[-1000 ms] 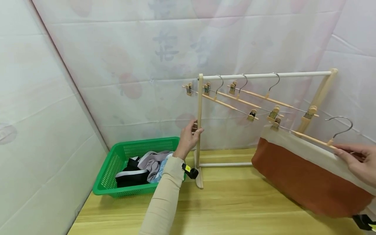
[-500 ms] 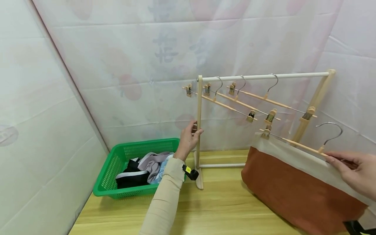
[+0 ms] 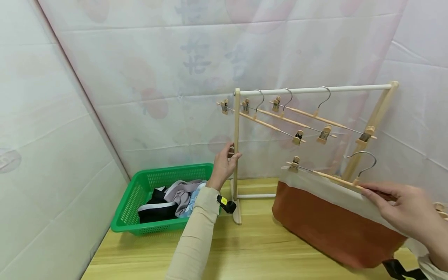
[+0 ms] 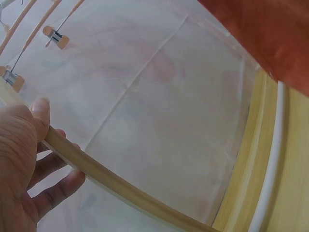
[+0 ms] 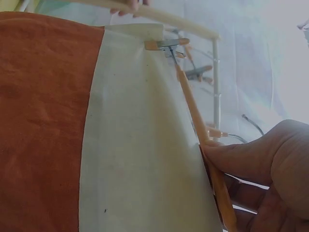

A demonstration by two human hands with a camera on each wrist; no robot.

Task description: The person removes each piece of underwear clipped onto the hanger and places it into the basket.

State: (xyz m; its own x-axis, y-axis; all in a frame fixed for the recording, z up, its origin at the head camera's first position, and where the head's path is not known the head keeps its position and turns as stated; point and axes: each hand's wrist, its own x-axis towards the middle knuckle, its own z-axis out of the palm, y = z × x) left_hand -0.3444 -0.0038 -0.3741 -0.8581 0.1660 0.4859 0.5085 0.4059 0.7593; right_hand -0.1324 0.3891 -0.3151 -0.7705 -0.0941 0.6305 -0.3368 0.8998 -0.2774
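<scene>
My left hand (image 3: 223,166) holds the left wooden post (image 3: 237,128) of a small garment rack, thumb on one side and fingers round the other, as the left wrist view also shows. My right hand (image 3: 402,204) grips the middle of a wooden clip hanger (image 3: 329,176), just by its metal hook. A rust-and-cream cloth item (image 3: 329,221) hangs from it, caught by a clip (image 5: 153,45) at the far end. The hanger's near end is hidden behind my right hand. Its hook stands below and apart from the white top rail (image 3: 301,90).
Several clip hangers without cloth, one a wooden clip hanger (image 3: 311,113), hang from the rail. Left of the rack, a green basket (image 3: 120,216) holds black, grey and light blue clothes (image 3: 180,196). The rack's right post (image 3: 374,120) stands near the printed backdrop.
My right hand has moved left and slightly down with the hanger and its cloth, bringing them closer to the rack's middle. My left hand stays on the post.
</scene>
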